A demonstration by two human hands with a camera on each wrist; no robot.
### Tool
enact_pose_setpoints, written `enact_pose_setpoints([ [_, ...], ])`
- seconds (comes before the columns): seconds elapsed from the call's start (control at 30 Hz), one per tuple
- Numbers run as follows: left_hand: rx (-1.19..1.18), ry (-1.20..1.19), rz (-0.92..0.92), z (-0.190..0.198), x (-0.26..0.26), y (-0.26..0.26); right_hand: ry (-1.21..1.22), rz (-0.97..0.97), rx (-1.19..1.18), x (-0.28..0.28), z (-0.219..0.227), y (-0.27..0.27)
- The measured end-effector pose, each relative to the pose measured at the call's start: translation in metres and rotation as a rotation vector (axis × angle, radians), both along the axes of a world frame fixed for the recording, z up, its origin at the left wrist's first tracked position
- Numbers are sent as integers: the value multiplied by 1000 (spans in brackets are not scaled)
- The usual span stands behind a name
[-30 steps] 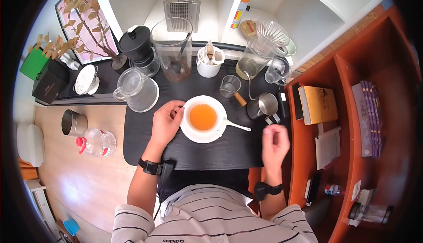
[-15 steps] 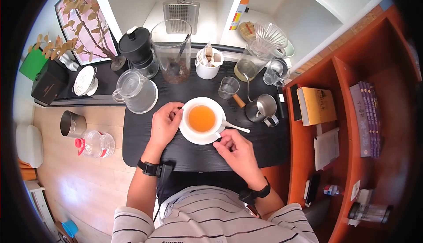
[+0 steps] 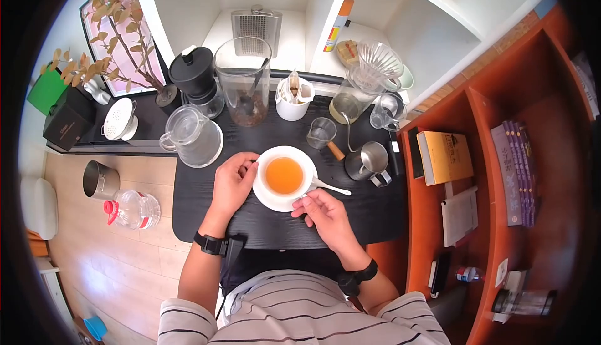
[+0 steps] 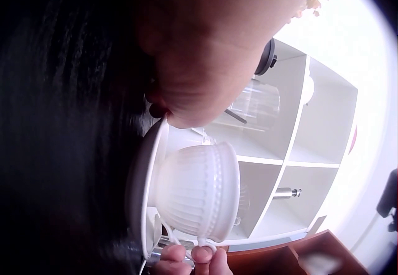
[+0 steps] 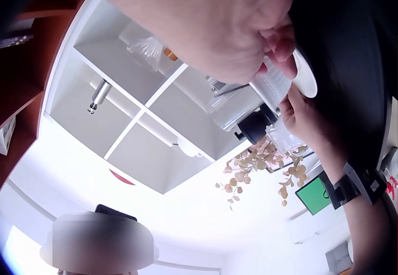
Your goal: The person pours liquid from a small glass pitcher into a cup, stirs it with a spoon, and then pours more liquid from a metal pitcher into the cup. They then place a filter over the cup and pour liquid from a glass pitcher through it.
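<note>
A white ribbed cup of amber liquid stands on a white saucer. My left hand pinches the saucer's left rim, its fingertips partly under the edge. At the cup's near right side my right hand pinches the small handle between thumb and fingers. A white spoon lies on the saucer's right side, its handle jutting past the rim. In the right wrist view the right hand's own wrist and palm hide most of the cup.
Behind the cup stand a small glass cup with a wooden handle, a steel pitcher, a white mug and a tall glass canister. A glass jug is at the left. An orange-brown bookshelf borders the table's right side.
My right hand has come in from the table's right edge to the cup and taken hold of its handle. The left hand has kept its place at the saucer rim.
</note>
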State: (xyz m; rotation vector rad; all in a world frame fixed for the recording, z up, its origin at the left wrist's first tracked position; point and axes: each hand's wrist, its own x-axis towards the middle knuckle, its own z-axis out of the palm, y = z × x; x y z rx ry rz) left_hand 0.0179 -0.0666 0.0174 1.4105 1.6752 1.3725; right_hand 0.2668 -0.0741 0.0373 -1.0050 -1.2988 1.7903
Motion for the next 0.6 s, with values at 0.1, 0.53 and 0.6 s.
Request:
enact_pose_setpoints([
  [0.1,-2,-1,2,-1,0,0,-46,19,51,0,-5,1],
  [0.53,3,12,11,1,1,0,-78,-39,207,11,13,10],
  [0.6,1,11,9,0,1,1,-74,-53,216,17,23,9],
])
